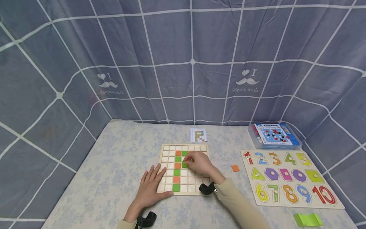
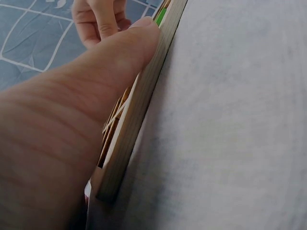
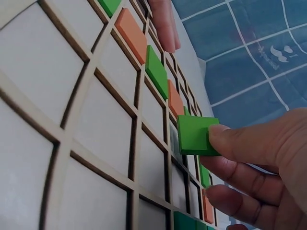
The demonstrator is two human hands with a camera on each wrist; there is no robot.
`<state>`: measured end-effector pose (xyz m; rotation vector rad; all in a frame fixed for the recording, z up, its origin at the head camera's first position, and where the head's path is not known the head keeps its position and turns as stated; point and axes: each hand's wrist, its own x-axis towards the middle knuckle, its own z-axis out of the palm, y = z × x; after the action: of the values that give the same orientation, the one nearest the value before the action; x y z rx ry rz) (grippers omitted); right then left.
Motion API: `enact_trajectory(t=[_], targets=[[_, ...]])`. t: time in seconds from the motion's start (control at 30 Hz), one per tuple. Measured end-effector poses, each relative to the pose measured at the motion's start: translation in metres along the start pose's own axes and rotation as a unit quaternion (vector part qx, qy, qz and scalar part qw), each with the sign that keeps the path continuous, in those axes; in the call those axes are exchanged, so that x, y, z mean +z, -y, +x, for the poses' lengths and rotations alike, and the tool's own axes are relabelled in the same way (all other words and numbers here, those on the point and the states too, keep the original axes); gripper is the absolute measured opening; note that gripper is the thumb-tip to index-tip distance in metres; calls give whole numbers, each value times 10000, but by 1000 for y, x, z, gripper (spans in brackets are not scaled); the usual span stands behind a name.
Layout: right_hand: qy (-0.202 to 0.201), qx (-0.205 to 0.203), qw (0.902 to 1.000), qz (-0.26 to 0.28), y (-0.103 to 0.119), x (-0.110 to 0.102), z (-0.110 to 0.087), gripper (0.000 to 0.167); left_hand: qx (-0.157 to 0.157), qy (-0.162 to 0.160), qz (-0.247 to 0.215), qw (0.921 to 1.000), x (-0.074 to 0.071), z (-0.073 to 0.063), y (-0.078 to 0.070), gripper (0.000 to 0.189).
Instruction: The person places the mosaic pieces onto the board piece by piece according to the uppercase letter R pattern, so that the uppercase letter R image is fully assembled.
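Note:
A wooden grid board (image 1: 184, 188) lies on the table, with a column of alternating orange and green square tiles (image 1: 176, 179) set in its cells. My right hand (image 1: 198, 162) pinches a green square tile (image 3: 195, 135) between thumb and fingers, close over the board, one column right of that row of tiles. More green and orange tiles near the board's top are partly hidden by this hand. My left hand (image 1: 151, 187) rests with fingers spread along the board's left edge, its thumb (image 2: 139, 38) at the near rim.
A small pattern card (image 1: 198, 135) lies behind the board. To the right are a loose orange tile (image 1: 235, 168), a number-and-shape puzzle board (image 1: 251, 203), a plastic box with a molecule picture (image 1: 274, 135) and a light green curved piece (image 1: 308, 219).

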<state>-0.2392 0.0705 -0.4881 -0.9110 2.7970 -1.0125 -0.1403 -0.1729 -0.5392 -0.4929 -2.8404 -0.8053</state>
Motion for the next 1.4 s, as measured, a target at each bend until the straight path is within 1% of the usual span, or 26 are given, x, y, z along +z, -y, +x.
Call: enact_trajectory(t=[0.1,0.37,0.57,0.8,1.2,1.4], targets=[[34,-33,10000,-54,0,3,0,5,-3,9,6,10000,0,-1,0,93],[-37,-178,9995,-257,-2,7,1,4,-25,29,37,10000,2,-1,1,94],[-76,-169,9991,-372,-2,8,1,5,-49,60,27,10000,3,-1,1,94],[-194,-226,9975,-635,-3,9,2,4,-51,53,34,10000,2,-1,2,95],[-188,-180,9981,-559,-3,8,3,3,-21,37,62,10000,2,0,3,95],[-227,-234,9978,-571,-5,8,3,6,-36,61,42,10000,1,0,2,95]])
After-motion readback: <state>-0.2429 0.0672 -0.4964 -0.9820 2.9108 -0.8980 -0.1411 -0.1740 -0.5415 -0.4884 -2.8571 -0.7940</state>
